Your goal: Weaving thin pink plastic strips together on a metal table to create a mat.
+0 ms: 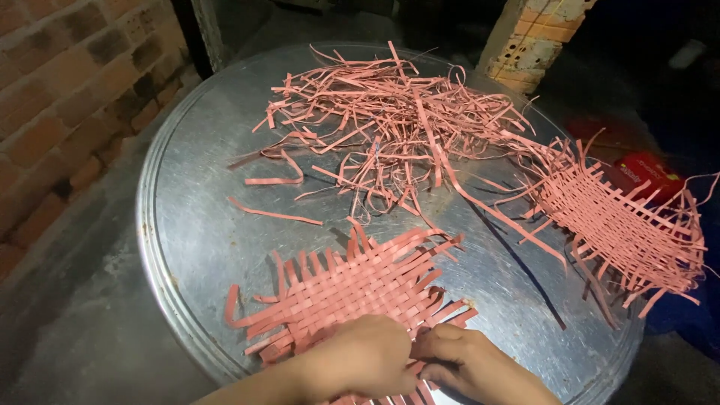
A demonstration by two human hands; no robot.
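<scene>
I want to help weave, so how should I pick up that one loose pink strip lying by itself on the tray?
Take the strip by its left end, coming from the left side of the tray. It lies flat and apart from the pile, and that end has bare metal around it. The other end points toward the mat, where the left hand and right hand are busy.

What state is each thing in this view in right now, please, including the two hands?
Left hand: closed, fingers pressing on the near woven mat.
Right hand: grip pinching a strip at that mat's edge.
Near woven mat: flat, partly woven, strip ends loose.
Far woven mat: edges curled up, ends loose, overhanging the tray rim.
Pile of pink strips: loose, tangled.
Round metal tray: lying flat.
</scene>
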